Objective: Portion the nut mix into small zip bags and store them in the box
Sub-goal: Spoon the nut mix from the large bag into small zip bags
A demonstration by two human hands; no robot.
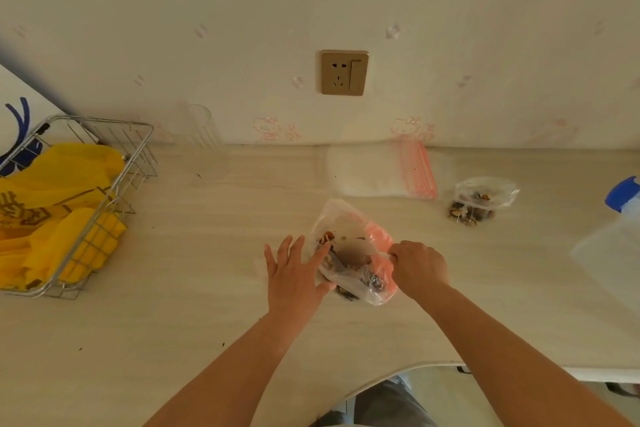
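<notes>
A pale cream wall (242,10) fills the upper half of the view, covered in wallpaper with faint pink cartoon-cat prints (266,128) just above where it meets the worktop. A gold-coloured wall plate (344,73) is set into the wall near the middle, with socket holes on its left part and a rocker switch on its right. Below runs a light, wood-grain countertop (207,218) that spans the whole width, dotted with a few dark crumbs; its near edge curves inward at the lower right, with a white rim. The light is soft, warm and even, without hard shadows. At the far left, a white surface with dark blue markings (17,121) leans into view.
</notes>
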